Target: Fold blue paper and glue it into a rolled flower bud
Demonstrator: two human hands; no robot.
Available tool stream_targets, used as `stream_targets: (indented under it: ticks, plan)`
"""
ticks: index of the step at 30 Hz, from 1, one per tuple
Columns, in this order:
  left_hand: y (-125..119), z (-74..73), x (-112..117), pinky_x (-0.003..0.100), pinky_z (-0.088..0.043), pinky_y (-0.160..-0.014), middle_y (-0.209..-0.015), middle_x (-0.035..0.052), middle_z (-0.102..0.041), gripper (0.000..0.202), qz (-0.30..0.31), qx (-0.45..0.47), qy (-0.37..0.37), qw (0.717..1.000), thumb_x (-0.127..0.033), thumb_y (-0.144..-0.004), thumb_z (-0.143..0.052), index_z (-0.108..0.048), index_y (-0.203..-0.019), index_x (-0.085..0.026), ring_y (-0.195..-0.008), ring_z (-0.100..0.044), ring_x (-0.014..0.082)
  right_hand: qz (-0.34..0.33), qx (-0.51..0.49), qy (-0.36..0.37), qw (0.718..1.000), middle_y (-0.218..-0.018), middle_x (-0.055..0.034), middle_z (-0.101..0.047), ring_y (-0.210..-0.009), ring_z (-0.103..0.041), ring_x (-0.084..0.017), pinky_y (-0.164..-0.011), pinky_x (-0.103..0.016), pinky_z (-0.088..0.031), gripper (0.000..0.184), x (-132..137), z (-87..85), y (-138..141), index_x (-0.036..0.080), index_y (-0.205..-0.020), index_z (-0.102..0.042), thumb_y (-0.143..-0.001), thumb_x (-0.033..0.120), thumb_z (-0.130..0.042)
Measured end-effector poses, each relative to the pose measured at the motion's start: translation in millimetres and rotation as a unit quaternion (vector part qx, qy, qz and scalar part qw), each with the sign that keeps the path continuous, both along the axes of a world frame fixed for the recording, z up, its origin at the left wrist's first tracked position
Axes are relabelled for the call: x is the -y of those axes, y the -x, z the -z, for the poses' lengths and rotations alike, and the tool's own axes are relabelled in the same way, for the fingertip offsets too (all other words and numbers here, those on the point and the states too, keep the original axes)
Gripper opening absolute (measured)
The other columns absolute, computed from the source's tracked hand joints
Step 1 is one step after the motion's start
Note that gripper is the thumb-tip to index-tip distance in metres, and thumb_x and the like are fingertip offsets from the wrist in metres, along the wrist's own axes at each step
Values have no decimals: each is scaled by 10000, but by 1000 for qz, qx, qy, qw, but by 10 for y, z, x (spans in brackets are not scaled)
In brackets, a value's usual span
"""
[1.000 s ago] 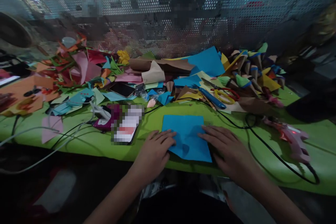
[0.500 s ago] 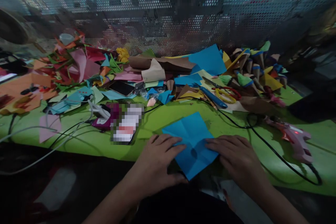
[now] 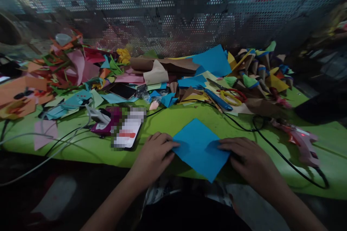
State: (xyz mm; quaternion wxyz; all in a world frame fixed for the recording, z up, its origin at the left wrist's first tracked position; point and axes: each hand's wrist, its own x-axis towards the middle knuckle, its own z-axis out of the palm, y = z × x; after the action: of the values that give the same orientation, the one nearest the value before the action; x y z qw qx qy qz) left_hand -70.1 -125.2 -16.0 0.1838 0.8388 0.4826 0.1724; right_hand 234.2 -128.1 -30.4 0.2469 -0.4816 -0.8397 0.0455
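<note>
A square of blue paper (image 3: 200, 151) lies with its corners pointing roughly up, down, left and right, at the near edge of the green table. Its visible face looks mostly smooth. My left hand (image 3: 153, 155) pinches the left corner between thumb and fingers. On the opposite side, my right hand (image 3: 248, 157) grips the right corner, with its fingertips over the top and its thumb hidden beneath. The lowest corner of the sheet reaches past the table's edge.
Left of the paper lies a phone with a lit screen (image 3: 129, 130), beside a purple power block (image 3: 104, 124) with cables. At right is a pink glue gun (image 3: 305, 144) with a black cord. Behind are scissors (image 3: 230, 98), a blue-handled cutter (image 3: 218, 100) and heaped coloured paper (image 3: 81, 66).
The creases and dark central spot on the paper no longer show; a smoother face is up and the sheet has rotated. My left hand has shifted left to its corner.
</note>
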Motion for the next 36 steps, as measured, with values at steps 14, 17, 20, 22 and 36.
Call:
stream_targets:
  ticks: [14, 17, 20, 22, 36]
  plan:
    - [-245, 119, -193, 375, -486, -786, -979, 37, -661, 339, -116, -41, -40, 992, -210, -939, -540, -552, -1272, -270, -907, -625, 233, 103, -21, 13, 994, -807, -35, -707, -721, -672, -227, -621, -336, -525, 322, -167, 77, 98, 225, -1187, -635, -932, 391, -528]
    - [-263, 127, -198, 337, -486, -731, -930, 29, -612, 397, -100, -84, -68, 989, -171, -942, -515, -566, -1300, -334, -839, -612, 207, 77, 12, 7, 997, -895, -48, -690, -807, -663, -232, -665, -343, -525, 354, -172, 109, 95, 273, -1283, -604, -953, 343, -501]
    - [-271, 135, -208, 333, -480, -682, -882, 36, -588, 407, -88, -130, -83, 984, -129, -924, -517, -618, -1259, -336, -773, -592, 202, 63, 43, -5, 997, -852, -49, -632, -765, -629, -218, -644, -335, -499, 327, -161, 155, 88, 307, -1247, -648, -966, 318, -481]
    - [-279, 137, -210, 345, -483, -673, -892, 48, -597, 408, -83, -155, -92, 980, -119, -916, -520, -631, -1251, -323, -770, -585, 211, 63, 53, -12, 997, -837, -49, -605, -746, -612, -210, -642, -335, -489, 313, -147, 178, 85, 310, -1217, -672, -968, 321, -483]
    - [-384, 215, 84, 460, -242, -1181, -1621, 14, -255, 763, 89, -125, -82, 985, -616, -923, -439, -196, -1552, -258, -1466, -282, 245, 76, 66, -14, 995, -964, -95, -640, -876, -605, -260, -741, -410, -495, 318, -120, 100, 117, 285, -1237, -666, -967, 304, -498]
